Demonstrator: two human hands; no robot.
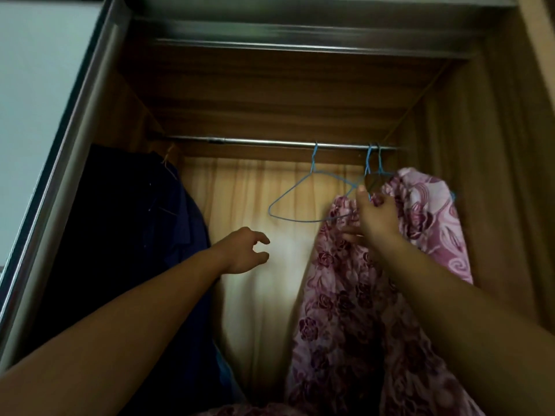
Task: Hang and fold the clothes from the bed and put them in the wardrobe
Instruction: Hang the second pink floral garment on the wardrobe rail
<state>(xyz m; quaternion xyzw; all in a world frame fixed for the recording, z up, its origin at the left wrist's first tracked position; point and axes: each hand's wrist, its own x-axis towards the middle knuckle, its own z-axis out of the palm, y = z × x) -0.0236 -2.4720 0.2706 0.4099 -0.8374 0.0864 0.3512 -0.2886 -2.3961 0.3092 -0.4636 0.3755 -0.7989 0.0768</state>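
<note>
My right hand [377, 217] pinches the top of the pink floral garment [345, 295], which hangs at the right end of the rail [270, 142] inside the wardrobe [495, 145]. Left hand [243, 250] loose, fingers half curled on nothing, just below the empty blue hanger [300, 199].

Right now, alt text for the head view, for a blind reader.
The right hand grips a pink floral garment hanging from the wardrobe rail; the left hand reaches forward, empty. An empty blue hanger hangs beside the garment, a dark blue garment at far left.
</note>
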